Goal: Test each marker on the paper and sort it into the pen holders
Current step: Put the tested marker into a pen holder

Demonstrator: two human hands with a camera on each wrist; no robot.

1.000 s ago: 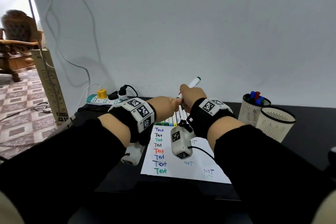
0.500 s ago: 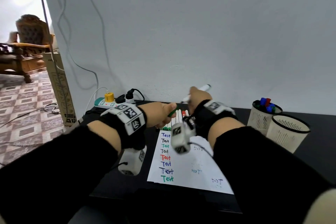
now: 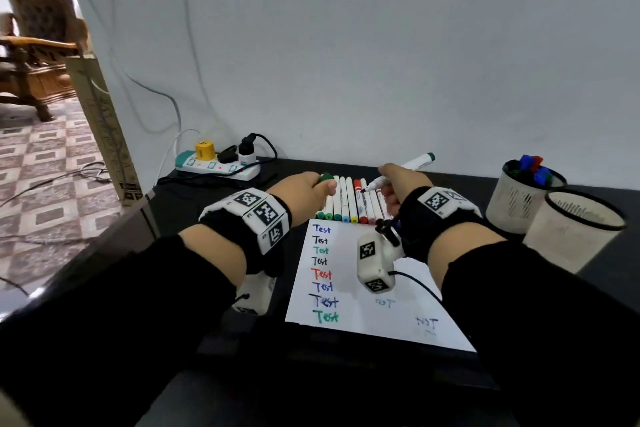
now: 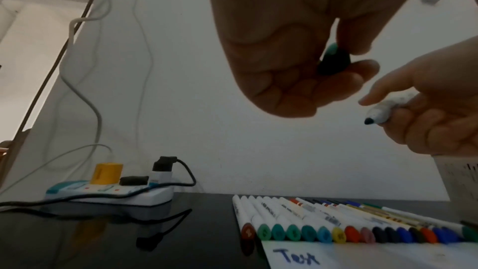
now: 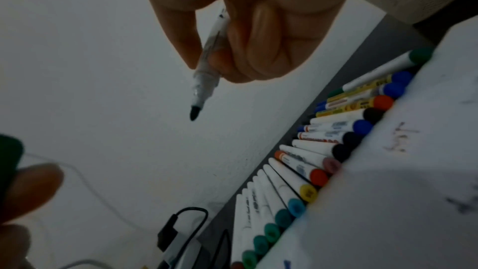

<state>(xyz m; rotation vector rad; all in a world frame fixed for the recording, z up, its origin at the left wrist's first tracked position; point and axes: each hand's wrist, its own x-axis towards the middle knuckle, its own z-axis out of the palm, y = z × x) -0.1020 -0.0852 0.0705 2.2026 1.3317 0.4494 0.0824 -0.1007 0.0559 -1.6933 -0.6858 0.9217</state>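
- A person's right hand grips an uncapped green marker in a writing hold above the row of markers, nib angled down and left, seemingly ready to come down to the paper for its test.
- The left hand pinches the green cap between thumb and curled fingers, held just beside the nib, probably so it can go back on once the test is written.
- The capped markers lie side by side along the paper's far edge, caps toward the sheet, near the back edge of the table; they look like the queue awaiting trial.
- The sheet, at the table's middle, carries a column of "Test" words in blue, black, green and red down its left side, with fainter marks to the right.
- Two pen holders stand toward the table's right edge: the farther holder already has several markers in it, while the nearer holder shows none from this angle.
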